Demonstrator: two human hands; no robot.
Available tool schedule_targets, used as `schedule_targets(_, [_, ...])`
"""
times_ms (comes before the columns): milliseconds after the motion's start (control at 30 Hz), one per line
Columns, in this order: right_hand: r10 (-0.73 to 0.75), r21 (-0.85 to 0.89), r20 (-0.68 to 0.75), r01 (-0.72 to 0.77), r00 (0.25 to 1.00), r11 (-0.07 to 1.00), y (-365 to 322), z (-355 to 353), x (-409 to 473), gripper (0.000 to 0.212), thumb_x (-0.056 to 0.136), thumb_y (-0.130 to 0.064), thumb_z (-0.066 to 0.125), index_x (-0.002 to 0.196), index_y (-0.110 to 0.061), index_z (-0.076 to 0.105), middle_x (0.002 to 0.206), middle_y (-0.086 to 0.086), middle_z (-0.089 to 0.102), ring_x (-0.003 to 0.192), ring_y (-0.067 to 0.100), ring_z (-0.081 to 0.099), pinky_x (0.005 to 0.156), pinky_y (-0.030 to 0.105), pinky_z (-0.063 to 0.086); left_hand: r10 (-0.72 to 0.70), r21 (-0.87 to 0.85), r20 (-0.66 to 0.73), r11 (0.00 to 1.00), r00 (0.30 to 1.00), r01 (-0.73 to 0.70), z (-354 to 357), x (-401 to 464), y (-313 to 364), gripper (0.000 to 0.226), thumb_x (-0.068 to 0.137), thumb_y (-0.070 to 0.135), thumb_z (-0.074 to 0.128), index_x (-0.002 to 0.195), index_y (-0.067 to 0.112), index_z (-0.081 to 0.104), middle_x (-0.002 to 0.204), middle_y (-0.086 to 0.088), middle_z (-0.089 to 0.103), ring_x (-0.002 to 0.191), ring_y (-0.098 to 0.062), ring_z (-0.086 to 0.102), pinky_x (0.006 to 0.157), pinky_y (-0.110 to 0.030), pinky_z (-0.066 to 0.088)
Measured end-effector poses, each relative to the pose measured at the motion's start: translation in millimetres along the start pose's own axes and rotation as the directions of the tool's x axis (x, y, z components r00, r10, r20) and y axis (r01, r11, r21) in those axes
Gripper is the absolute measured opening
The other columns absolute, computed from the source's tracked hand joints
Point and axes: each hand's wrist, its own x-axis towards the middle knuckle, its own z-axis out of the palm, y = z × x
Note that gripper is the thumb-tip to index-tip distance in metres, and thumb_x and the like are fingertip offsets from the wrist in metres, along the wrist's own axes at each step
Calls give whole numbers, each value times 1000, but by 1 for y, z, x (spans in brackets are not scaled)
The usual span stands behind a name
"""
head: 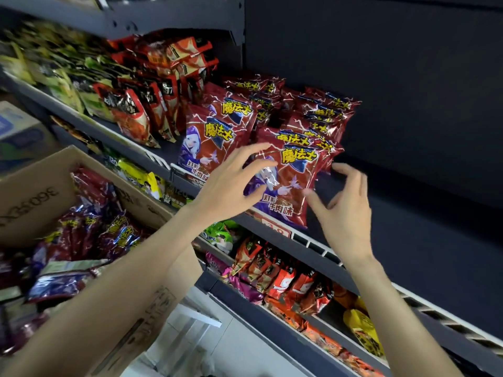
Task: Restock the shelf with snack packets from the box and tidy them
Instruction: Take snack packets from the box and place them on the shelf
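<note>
The step is tidying: the front red packet [288, 183] stands at the shelf [307, 242] edge. The left hand [231, 180] and right hand [345, 210] are both spread beside it, gripping nothing. Next, press it upright, then fetch more from the box [32, 197] left of the shelf.

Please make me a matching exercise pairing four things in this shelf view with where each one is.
Things:
1. left hand
2. right hand
3. box
4. green packets

Places:
A. far left of the shelf
B. at the front red packet's right edge
C. lower left, holding red packets
D. over the front red packet's left side

Pairs: 1-D, 2-B, 3-C, 4-A
</note>
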Motion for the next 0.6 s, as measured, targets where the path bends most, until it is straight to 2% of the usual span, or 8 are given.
schedule_targets(67, [-206, 4, -52, 206, 977, 979, -17, 2, -10, 40, 87, -25, 68, 122, -17, 50, 121, -8, 45, 72, 4, 57, 62, 20, 48, 48, 19, -119, 999, 992, -46, -12, -12, -1, 28, 88, 19, 61, 114, 11, 65, 118, -3, 62, 103, -16, 58, 79, -29, 53])
schedule_targets(133, [-395, 14, -19, 395, 919, 919, -31, 17, -12, 28, 90, -18, 63, 116, -13, 57, 115, -3, 54, 87, 6, 57, 72, 16, 44, 50, 41, -255, 998, 966, -41, -28, -33, -8, 17, 88, 17, 61, 101, 10, 71, 90, 1, 70, 82, -15, 63, 72, -29, 51])
schedule_targets(200, [-538, 20, 33, 538, 842, 843, -46, 40, -11, 21, 92, -19, 56, 110, -10, 62, 104, 1, 62, 95, 13, 53, 82, 15, 37, 25, 102, -352, 995, 936, 12, -49, -61, -21, 16, 88, 17, 59, 88, 11, 74, 69, 3, 68, 62, -15, 62, 59, -28, 48])
schedule_targets(267, [-636, 44, 111, 635, 764, 771, -68, 68, -12, 21, 92, -21, 53, 105, -10, 66, 94, 0, 67, 94, 17, 55, 85, 23, 40, -4, 193, -361, 978, 933, 79, -74, -96, -37, 19, 88, 18, 58, 80, 11, 74, 60, 2, 65, 51, -16, 60, 50, -27, 45])
schedule_targets(333, [-704, 77, 218, 708, 675, 702, -92, 99, -14, 21, 91, -22, 51, 102, -12, 67, 87, -1, 68, 88, 20, 59, 81, 33, 46, -84, 240, -318, 956, 945, 166, -101, -138, -53, 24, 90, 20, 56, 78, 10, 74, 54, 2, 62, 45, -15, 56, 44, -26, 45])
schedule_targets(433, [-753, 140, 412, 781, 513, 609, -129, 149, -18, 20, 89, -23, 51, 98, -17, 67, 84, -3, 68, 82, 21, 62, 67, 33, 51, -385, 274, -178, 865, 906, 421, -138, -202, -79, 27, 89, 33, 51, 84, 17, 73, 58, 4, 64, 49, -18, 60, 47, -26, 47])
schedule_targets(500, [-730, 175, 562, 806, 389, 565, -152, 193, -22, 21, 92, -26, 49, 105, -20, 65, 92, -4, 67, 89, 19, 60, 66, 27, 44, -638, 287, -19, 734, 770, 616, -156, -250, -104, 28, 86, 38, 51, 97, 20, 69, 79, 3, 70, 68, -21, 67, 57, -29, 49])
schedule_targets(600, [-653, 206, 725, 836, 219, 509, -173, 267, -27, 29, 96, -28, 50, 123, -21, 55, 111, -1, 62, 105, 20, 55, 81, 31, 47, -814, 333, 103, 569, 571, 752, -164, -322, -144, 29, 85, 27, 66, 113, 17, 64, 103, -4, 66, 94, -25, 62, 72, -33, 49])
